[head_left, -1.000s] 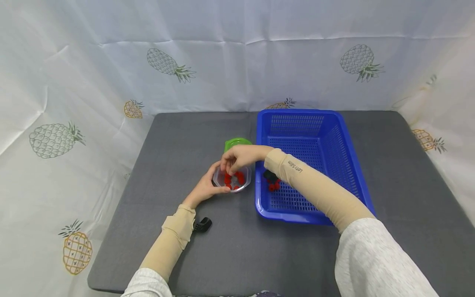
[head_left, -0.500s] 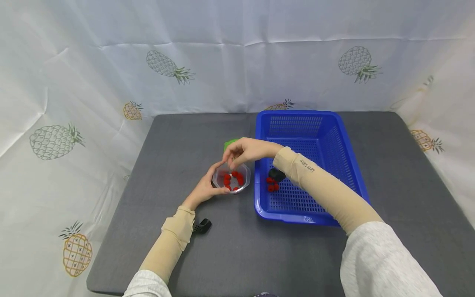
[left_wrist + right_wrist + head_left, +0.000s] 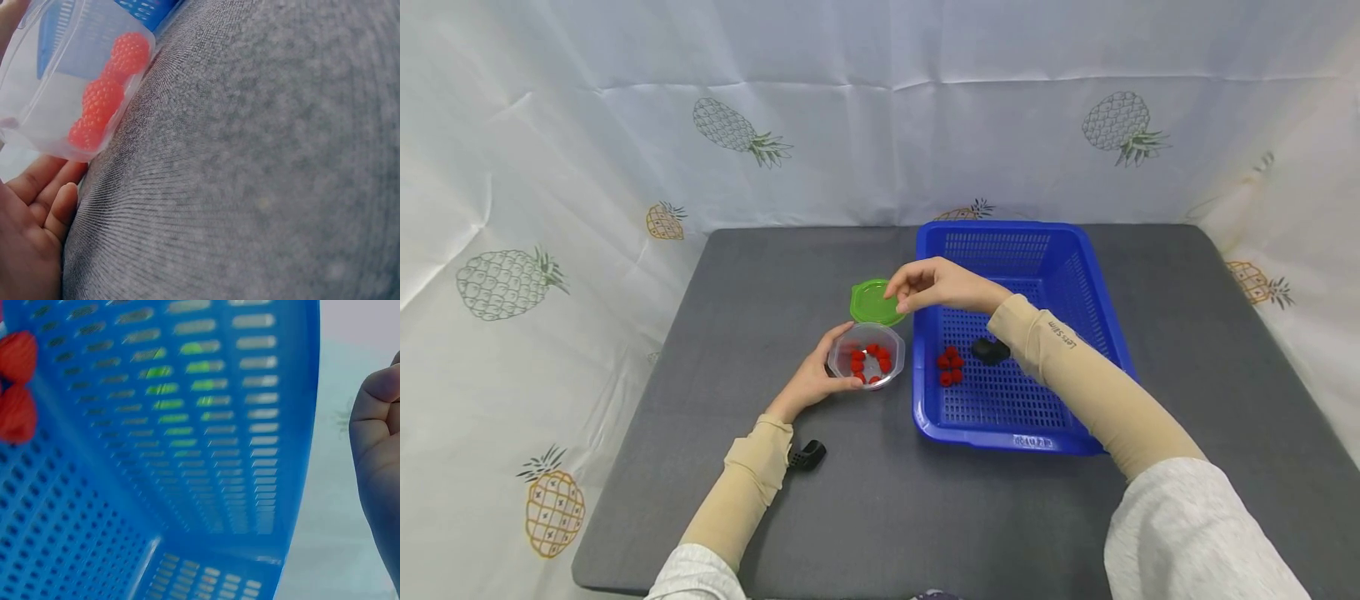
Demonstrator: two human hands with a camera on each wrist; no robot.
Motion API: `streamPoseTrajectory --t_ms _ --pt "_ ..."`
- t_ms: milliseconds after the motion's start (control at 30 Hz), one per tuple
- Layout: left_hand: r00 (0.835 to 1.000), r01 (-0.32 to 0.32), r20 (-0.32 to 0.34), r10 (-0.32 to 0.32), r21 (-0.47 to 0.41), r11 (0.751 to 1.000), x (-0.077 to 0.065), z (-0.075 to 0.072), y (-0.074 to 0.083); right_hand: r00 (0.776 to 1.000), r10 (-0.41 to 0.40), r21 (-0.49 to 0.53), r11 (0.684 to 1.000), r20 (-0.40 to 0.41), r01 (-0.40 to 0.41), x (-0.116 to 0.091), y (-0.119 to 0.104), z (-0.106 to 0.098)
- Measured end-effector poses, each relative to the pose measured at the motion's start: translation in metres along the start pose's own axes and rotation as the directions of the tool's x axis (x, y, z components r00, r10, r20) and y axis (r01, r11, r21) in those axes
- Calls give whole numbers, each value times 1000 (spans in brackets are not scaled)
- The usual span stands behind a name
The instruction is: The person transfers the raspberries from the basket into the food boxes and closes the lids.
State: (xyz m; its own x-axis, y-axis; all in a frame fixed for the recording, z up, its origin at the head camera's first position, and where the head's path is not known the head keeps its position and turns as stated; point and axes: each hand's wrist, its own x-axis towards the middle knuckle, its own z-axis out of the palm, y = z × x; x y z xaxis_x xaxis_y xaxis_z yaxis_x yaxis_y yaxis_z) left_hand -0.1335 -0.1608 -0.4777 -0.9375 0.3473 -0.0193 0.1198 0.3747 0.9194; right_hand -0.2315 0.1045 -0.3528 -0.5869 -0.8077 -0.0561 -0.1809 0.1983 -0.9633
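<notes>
My left hand (image 3: 808, 383) holds the near-left side of a clear plastic tub (image 3: 891, 342), thumb along the front rim and fingers round the back. Several red raspberries (image 3: 884, 365) lie on the tub's bottom; the left wrist view shows raspberries (image 3: 103, 97) through its clear wall. My right hand (image 3: 947, 283) hangs over the left rim of the blue basket (image 3: 928, 432), fingers loosely bent, with nothing visible between them. Inside the basket, a small cluster of raspberries (image 3: 950, 365) sits near the left wall. The right wrist view catches part of the right hand (image 3: 381, 444) outside the basket wall.
A green lid (image 3: 868, 302) lies just behind the tub, partly overlapped by the right fingertips. Black wrist-worn devices (image 3: 808, 455) show beside both forearms. A white pineapple-print cloth (image 3: 850, 158) hangs behind the dark grey table (image 3: 760, 283).
My right hand has risen out of the tub and moved right and back, over the basket's rim. The green lid and the basket raspberries show more fully. My left hand stays on the tub.
</notes>
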Motion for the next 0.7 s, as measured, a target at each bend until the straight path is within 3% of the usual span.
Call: streamPoseTrajectory --t_ms 233,333,467,567,700 --pt "1000 3 8 -3 -14 1000 0 0 1 998 54 58 997 -39 -51 -15 10 -11" --pt "1000 8 19 -8 -16 1000 -3 -2 14 995 85 67 994 -53 -81 -23 17 -15" --pt "1000 -7 14 7 -11 1000 -3 -2 13 990 125 69 990 -65 -120 -32 27 -21" --pt "1000 -19 0 19 -7 1000 -1 -1 0 985 155 58 987 -74 -151 -36 35 -25" --pt "1000 -3 2 3 -6 1000 0 0 1 978 187 37 982 -87 -185 -40 45 -29"
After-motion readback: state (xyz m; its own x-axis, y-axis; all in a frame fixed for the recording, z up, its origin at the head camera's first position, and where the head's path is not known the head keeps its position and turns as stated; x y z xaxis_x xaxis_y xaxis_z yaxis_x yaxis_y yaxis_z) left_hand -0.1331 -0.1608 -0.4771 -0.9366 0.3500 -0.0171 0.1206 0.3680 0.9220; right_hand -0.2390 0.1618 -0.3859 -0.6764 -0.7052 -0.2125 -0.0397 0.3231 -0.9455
